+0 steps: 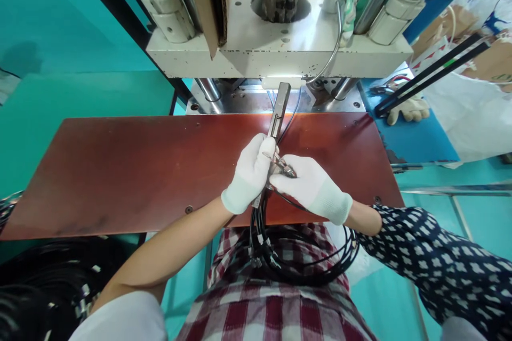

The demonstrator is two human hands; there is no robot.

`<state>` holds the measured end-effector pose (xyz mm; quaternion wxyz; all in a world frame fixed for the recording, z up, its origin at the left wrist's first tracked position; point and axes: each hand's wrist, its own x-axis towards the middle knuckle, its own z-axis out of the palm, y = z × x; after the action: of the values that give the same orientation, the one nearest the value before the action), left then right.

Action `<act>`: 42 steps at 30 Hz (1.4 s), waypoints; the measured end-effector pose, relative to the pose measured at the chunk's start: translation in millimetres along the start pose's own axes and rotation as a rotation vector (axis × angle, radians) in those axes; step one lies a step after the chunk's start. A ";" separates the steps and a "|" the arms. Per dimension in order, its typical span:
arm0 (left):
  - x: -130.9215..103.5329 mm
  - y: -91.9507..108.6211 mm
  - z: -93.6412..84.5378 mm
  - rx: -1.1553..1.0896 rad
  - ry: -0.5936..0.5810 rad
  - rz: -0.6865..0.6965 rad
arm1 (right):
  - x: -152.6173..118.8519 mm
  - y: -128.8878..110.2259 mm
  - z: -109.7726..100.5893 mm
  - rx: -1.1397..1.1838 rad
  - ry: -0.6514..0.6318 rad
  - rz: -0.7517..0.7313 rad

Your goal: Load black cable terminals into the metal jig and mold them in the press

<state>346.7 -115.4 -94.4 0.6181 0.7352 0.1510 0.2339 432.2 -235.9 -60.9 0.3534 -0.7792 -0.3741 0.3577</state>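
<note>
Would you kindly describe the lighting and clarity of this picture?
In the head view, a bright glow under the white machine block; a soft sheen on the red-brown board; the metal bar fairly clear; detail lost to darkness in the cable pile at lower left.

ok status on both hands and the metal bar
Left hand gripping metal bar. Right hand pinching small metal parts. Black cables looped over lap. Nothing visibly blocking hands.
</note>
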 end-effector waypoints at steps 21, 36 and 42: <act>2.5 5.6 -8.4 -0.136 -0.222 -0.167 | -15.6 24.9 -22.0 -0.032 0.020 -0.089; 2.4 8.3 -5.3 -0.126 -0.210 -0.117 | -0.9 11.5 -18.1 0.205 -0.148 -0.057; -2.7 1.1 -1.0 0.051 -0.057 -0.042 | -0.9 4.0 -5.6 0.094 -0.019 -0.038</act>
<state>343.8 -116.1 -93.6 0.6081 0.7536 0.1546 0.1957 437.8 -240.1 -61.1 0.3927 -0.7510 -0.3752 0.3755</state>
